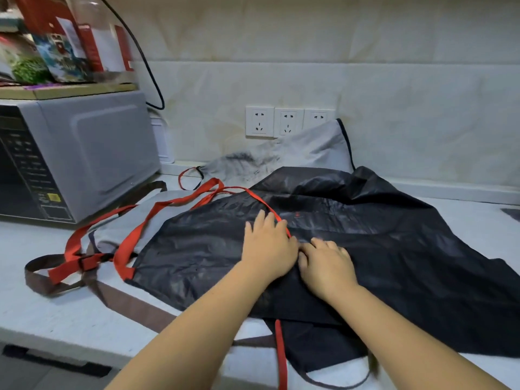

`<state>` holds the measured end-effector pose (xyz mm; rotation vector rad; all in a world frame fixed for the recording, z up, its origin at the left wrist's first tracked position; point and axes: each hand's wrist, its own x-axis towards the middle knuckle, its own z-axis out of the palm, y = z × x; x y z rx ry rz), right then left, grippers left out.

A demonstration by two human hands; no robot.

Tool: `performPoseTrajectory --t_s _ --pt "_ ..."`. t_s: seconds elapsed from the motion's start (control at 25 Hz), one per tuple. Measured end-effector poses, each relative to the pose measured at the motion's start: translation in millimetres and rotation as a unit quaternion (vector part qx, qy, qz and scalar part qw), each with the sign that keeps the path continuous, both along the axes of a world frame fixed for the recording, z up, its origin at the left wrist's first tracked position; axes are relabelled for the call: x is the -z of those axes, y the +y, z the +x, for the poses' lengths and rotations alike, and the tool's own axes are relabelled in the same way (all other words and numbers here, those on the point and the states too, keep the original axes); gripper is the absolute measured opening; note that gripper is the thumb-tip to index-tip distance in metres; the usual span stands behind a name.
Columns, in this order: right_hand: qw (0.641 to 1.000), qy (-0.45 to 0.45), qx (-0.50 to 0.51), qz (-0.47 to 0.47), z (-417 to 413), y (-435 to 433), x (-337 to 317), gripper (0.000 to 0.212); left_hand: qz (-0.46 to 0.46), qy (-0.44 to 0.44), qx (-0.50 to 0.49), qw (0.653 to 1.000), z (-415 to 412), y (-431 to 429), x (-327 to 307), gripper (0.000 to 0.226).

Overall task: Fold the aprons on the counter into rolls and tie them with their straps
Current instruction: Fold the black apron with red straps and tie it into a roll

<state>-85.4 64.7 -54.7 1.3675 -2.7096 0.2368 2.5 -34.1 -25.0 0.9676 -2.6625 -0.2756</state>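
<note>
A black apron point(380, 249) with red straps point(135, 237) lies spread over the white counter point(56, 313). My left hand point(267, 246) rests flat on its middle, fingers straight, beside a thin red strap that runs across the cloth. Touching it on the right, my right hand point(327, 266) presses on the apron with its fingertips bent onto the fabric. A grey apron with brown straps point(42, 280) lies under the black one at the left. A stained white apron point(281, 156) is bunched against the back wall. One red strap point(281, 356) hangs over the counter's front edge.
A grey microwave point(84, 153) stands at the left, with boxes and packets point(64, 43) stacked on top. Three wall sockets point(287, 122) sit behind the aprons. A black cable point(149, 71) hangs down the wall.
</note>
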Motion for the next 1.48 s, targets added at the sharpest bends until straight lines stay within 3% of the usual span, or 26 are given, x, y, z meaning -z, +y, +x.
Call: performPoseTrajectory --t_s 0.16,0.28,0.36,0.48,0.56,0.68,0.72,0.84,1.0,1.04,1.08,1.16,1.2,1.24,1.28,1.4,1.48 --pt "0.982 -0.091 0.047 -0.159 -32 5 -30 0.028 0.001 -0.039 0.048 0.998 -40 22 30 0.052" --pt "0.962 -0.001 0.044 -0.269 -66 -12 -72 0.032 0.007 -0.103 0.046 0.994 -45 17 41 0.057" --pt "0.97 0.029 0.03 -0.238 -87 -34 -96 0.038 0.013 -0.105 0.045 0.993 -45 20 41 0.058" --pt "0.995 0.055 0.033 -0.082 -109 -66 -107 0.06 0.02 -0.097 0.044 0.994 -44 22 37 0.058" --pt "0.996 0.053 0.057 -0.048 -110 -78 -95 0.058 0.018 -0.091 0.041 0.995 -44 20 38 0.059" --pt "0.979 0.113 0.074 -0.153 -95 -69 -62 0.023 0.014 -0.082 0.034 0.996 -45 19 38 0.059" --pt "0.973 0.125 0.063 -0.183 -89 -60 -49 0.02 0.012 -0.078 0.031 0.996 -45 19 40 0.059" --pt "0.971 0.083 0.039 -0.219 -79 -35 -21 0.038 0.014 -0.047 0.016 0.999 -46 19 40 0.059" --pt "0.968 0.11 -0.004 -0.226 -66 -17 -6 0.024 0.037 0.04 -0.022 0.998 -43 20 32 0.044" --pt "0.968 0.106 -0.016 -0.226 -62 -12 -2 0.023 0.086 0.119 -0.046 0.988 -43 17 30 0.033" --pt "0.971 0.094 -0.031 -0.216 -58 -8 3 0.023 0.177 0.218 -0.075 0.957 -41 11 27 0.021" --pt "0.981 0.045 -0.047 -0.183 -53 -1 8 0.023 0.386 0.407 -0.102 0.822 -35 -1 26 0.014" --pt "0.985 0.015 -0.05 -0.167 -52 1 9 0.026 0.466 0.464 -0.098 0.747 -31 -7 24 0.02" --pt "0.985 0.0 -0.055 -0.161 -52 3 9 0.029 0.526 0.481 -0.092 0.696 -29 -10 23 0.026" --pt "0.985 -0.002 -0.06 -0.159 -52 4 9 0.031 0.558 0.465 -0.089 0.681 -29 -14 20 0.031" --pt "0.984 -0.002 -0.065 -0.168 -49 4 7 0.034 0.575 0.362 -0.138 0.721 -42 -33 11 0.031" --pt "0.982 -0.006 -0.061 -0.179 -48 7 7 0.035 0.565 0.362 -0.176 0.72 -53 -46 4 0.025"
